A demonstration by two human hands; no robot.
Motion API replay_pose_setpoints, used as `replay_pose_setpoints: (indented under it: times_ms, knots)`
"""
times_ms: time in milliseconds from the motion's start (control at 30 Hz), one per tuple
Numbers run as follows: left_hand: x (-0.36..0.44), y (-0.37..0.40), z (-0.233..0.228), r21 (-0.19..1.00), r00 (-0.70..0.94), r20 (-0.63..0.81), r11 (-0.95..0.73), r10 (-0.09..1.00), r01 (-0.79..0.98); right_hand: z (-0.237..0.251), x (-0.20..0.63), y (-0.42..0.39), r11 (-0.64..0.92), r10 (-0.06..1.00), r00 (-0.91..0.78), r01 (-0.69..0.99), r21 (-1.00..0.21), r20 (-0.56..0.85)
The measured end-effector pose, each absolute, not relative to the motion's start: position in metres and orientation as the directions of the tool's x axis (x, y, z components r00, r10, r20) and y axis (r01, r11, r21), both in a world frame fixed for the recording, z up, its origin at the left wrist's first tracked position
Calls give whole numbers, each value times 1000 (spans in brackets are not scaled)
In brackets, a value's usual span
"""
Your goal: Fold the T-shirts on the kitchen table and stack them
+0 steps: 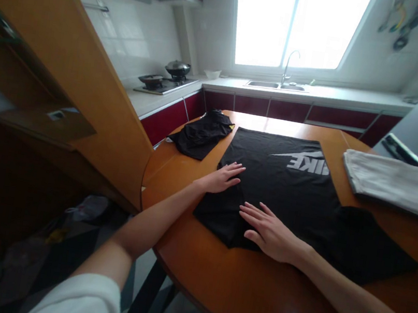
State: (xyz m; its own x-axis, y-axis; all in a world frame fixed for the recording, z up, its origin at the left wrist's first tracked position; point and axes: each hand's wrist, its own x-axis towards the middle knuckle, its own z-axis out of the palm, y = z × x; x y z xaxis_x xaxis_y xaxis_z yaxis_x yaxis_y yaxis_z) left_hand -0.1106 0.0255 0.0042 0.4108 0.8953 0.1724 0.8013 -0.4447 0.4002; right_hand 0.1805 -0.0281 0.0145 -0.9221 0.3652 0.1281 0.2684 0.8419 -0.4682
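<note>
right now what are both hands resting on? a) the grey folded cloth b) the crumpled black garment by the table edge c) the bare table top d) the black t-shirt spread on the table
d: the left hand and the right hand both lie flat, palms down, on the black t-shirt spread on the table; the grey folded cloth and the crumpled black garment lie apart, untouched.
</note>
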Motion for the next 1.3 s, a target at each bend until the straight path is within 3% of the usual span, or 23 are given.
replay_pose_setpoints:
  times_ms: [100, 200, 367, 600, 767, 933, 1133, 1300]
  knots:
    - [-104, 23, -5, 277, 409, 35, -402, 912, 872, 14, 180, -28, 849, 371, -920, 280, -448, 129]
    - [-99, 21, -3, 222, 398, 13, -391, 917, 893, 14, 180, -28, 853, 369, -921, 284, -438, 121]
    - [-104, 14, 15, 211, 363, 142, -386, 921, 898, 14, 181, -29, 854, 369, -919, 275, -442, 140]
    - [-105, -23, -3, 211, 301, 9, -296, 954, 932, 13, 180, -29, 844, 361, -922, 260, -468, 139]
    - [-99, -39, -12, 207, 207, 193, -246, 959, 947, 12, 181, -29, 842, 361, -920, 251, -477, 153]
    - [-103, -31, -5, 207, 199, 82, -212, 977, 955, 13, 180, -29, 845, 363, -921, 263, -465, 141]
    - [-92, 0, 4, 208, 235, 169, -268, 957, 941, 14, 180, -29, 843, 361, -924, 268, -466, 123]
    - [-77, 10, -8, 222, 218, 98, -235, 971, 946, 18, 181, -29, 841, 359, -926, 269, -469, 112]
